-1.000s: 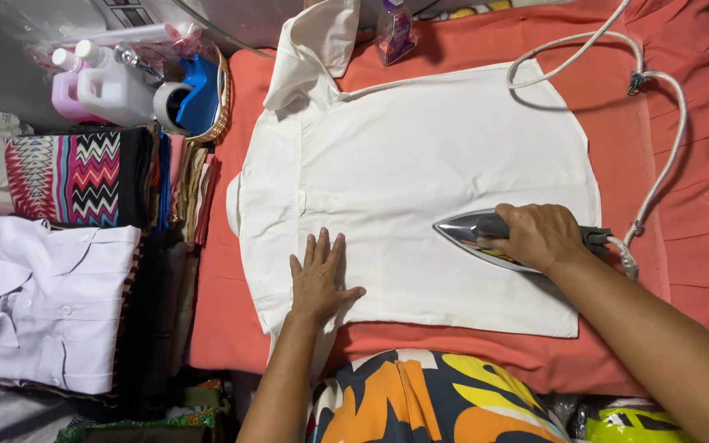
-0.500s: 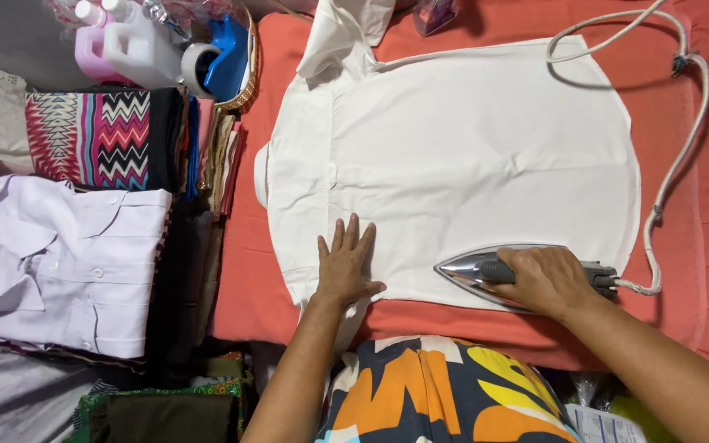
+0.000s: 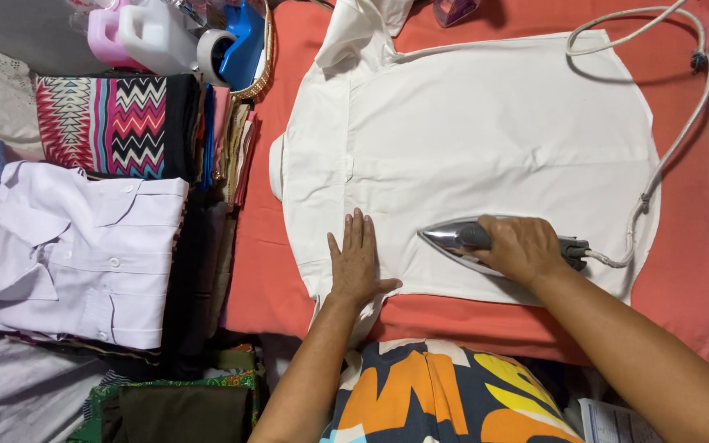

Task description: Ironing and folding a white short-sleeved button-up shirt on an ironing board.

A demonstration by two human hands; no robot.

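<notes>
Coral ironing surface (image 3: 264,271) borders the white shirt (image 3: 486,139), iron (image 3: 461,239) near its hem.

A folded pale lilac shirt (image 3: 75,250) lies on the pile at the left edge. Behind it sits a folded zigzag-patterned cloth (image 3: 112,123) in pink, black and white. At the far left corner stand a white jug (image 3: 153,33), a pink bottle (image 3: 108,33) and a blue item (image 3: 244,41) in a woven basket (image 3: 268,49).
</notes>
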